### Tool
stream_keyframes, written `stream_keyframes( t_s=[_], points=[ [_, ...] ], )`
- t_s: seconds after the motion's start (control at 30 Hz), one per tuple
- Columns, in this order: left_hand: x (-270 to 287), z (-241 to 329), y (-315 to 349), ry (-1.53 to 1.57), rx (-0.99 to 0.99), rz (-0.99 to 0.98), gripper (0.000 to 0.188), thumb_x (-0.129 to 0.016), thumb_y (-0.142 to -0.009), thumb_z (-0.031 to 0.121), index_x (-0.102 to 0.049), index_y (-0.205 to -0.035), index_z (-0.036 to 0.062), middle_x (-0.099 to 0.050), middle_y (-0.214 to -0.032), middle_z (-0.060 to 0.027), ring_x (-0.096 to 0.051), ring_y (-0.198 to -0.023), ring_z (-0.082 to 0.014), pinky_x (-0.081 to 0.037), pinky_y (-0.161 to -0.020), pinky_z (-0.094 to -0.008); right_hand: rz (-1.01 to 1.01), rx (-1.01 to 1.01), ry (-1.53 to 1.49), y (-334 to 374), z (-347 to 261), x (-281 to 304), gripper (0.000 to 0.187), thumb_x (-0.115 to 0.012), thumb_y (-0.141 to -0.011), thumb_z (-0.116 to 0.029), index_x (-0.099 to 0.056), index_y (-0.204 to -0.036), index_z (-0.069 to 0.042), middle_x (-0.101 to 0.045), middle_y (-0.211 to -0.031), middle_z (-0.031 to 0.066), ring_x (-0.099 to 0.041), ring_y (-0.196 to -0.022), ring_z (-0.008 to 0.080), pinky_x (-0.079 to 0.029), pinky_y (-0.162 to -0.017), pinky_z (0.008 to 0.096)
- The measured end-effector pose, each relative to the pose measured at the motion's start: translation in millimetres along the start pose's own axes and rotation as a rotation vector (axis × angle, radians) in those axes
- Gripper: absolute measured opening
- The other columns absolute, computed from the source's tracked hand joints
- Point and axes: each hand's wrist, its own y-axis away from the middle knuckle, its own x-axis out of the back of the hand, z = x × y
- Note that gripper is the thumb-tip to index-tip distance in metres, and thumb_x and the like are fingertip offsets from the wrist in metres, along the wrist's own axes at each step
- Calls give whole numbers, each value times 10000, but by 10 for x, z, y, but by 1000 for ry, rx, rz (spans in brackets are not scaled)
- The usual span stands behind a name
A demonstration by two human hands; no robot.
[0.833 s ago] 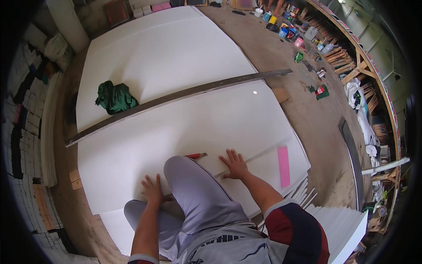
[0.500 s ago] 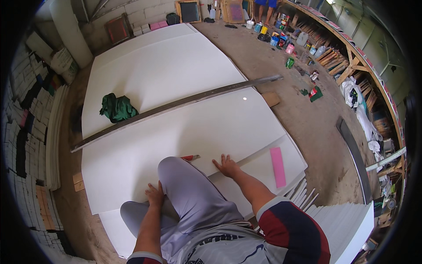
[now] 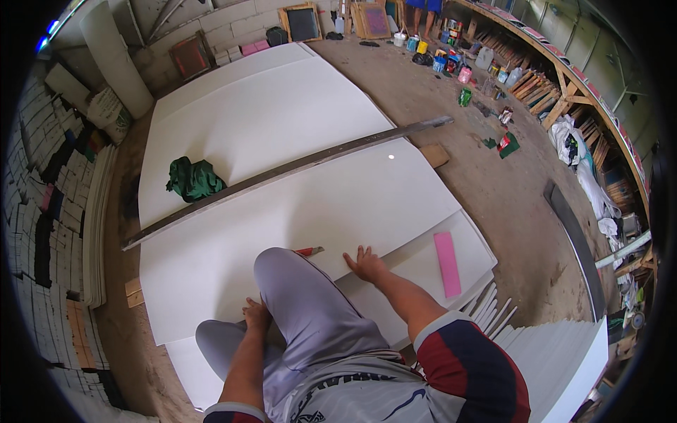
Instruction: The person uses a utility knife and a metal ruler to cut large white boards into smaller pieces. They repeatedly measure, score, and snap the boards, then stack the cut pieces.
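I kneel on a stack of large white sheets. My right hand (image 3: 364, 263) lies with fingers spread on the near edge of the top sheet (image 3: 374, 197). Between my knees, my left hand (image 3: 257, 314) rests at the same sheet's near edge, fingers apart and nothing seen in them. A red utility knife (image 3: 308, 251) lies on the sheet beside my raised knee, left of my right hand. Farther off, a long dark straight bar (image 3: 296, 177) crosses the sheet at a slant. Against the bar's far side sits a crumpled green cloth (image 3: 194, 180).
A pink strip (image 3: 447, 264) lies on a lower sheet at right. White sheets stand stacked (image 3: 557, 366) at lower right, and more stacks (image 3: 49, 247) line the left wall. Paint cans (image 3: 439, 63) stand on the far floor, near another person's legs (image 3: 423, 21). A dark curved-looking strip (image 3: 575, 243) lies at right.
The whole view has shifted slightly. My left hand has drawn in a little closer to my knee; my right hand stays on the sheet edge.
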Motion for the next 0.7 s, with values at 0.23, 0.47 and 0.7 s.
stream_keyframes(
  t_s=[0.23, 0.47, 0.7],
  points=[
    [244, 124, -86, 52, -52, -195, 707, -556, -1055, 332, -297, -1677, 117, -494, -1538, -366, -700, -1189, -456, -567, -1007, -527, 116, -113, -16, 69, -32, -392, 578, -460, -1077, -155, -370, -1644, -217, -460, -1547, 373, -549, -1346, 573, -609, -957, 525],
    [1356, -9, -623, 815, 190, 410, 490, -629, -1030, 364, -648, -1418, 65, -705, -1340, -216, -676, -1233, -403, -520, -1072, -482, 105, -465, -480, 432, 213, -323, 738, -642, -1006, -359, -354, -1652, -147, -387, -1670, 212, -363, -1550, 387, -398, -1199, 523],
    [2567, 1333, -431, 510, -486, 565, 381, -767, -919, 355, -760, -1201, 98, -750, -1231, -116, -683, -1139, -330, -524, -976, -466, 86, -1252, -552, 1495, 1054, -717, 863, -738, -969, -431, -295, -1678, -216, -211, -1745, 181, -219, -1602, 409, -270, -1269, 538]
  ],
)
